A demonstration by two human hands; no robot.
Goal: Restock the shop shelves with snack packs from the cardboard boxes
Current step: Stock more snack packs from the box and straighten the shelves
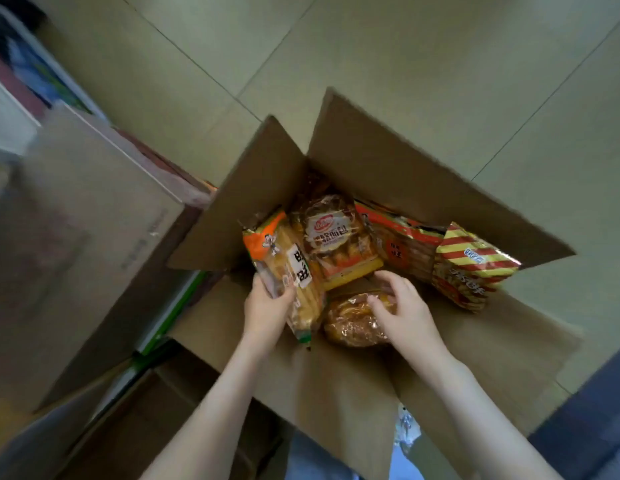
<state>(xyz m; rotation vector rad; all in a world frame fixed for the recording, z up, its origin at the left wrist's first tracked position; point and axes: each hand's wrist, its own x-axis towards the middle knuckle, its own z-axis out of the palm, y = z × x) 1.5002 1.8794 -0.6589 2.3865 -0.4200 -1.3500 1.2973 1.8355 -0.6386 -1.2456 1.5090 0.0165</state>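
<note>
Open brown cardboard box (405, 188) is sitting on beige tiled floor (422, 64), with its four flaps splaying outward. Floor is lying open from 12 through 3 o'clock of the box. The 9 o'clock side is being crowded: a second, blurred brown cardboard carton (76, 220) is standing just beside the left flap, and a green-and-white edged panel (170, 313) is showing between them. Blurred shelving (24, 74) is showing at 10 o'clock, contents unreadable. A dark blue surface (595, 410) is closing the 4 o'clock corner.

Box contents:
- At 9 o'clock, a long orange-and-yellow snack pack (284, 251) is being gripped at its lower half by the left hand (267, 306). Thumb and fingers are wrapped round it and the pack is tilting up.
- At 6 o'clock, a clear-wrapped brown bread pack (350, 327) is being grasped by the right hand (402, 306). Fingers are curled over its far end and the thumb is pressed on top.
- A clear bread pack with red oval logo (336, 244) is lying in the centre, touching the snack pack.
- An orange-and-gold cracker pack (402, 247) is leaning at 1 o'clock.
- A red-and-yellow striped crisp bag (471, 268) is overhanging the rim at 3 o'clock.
</note>
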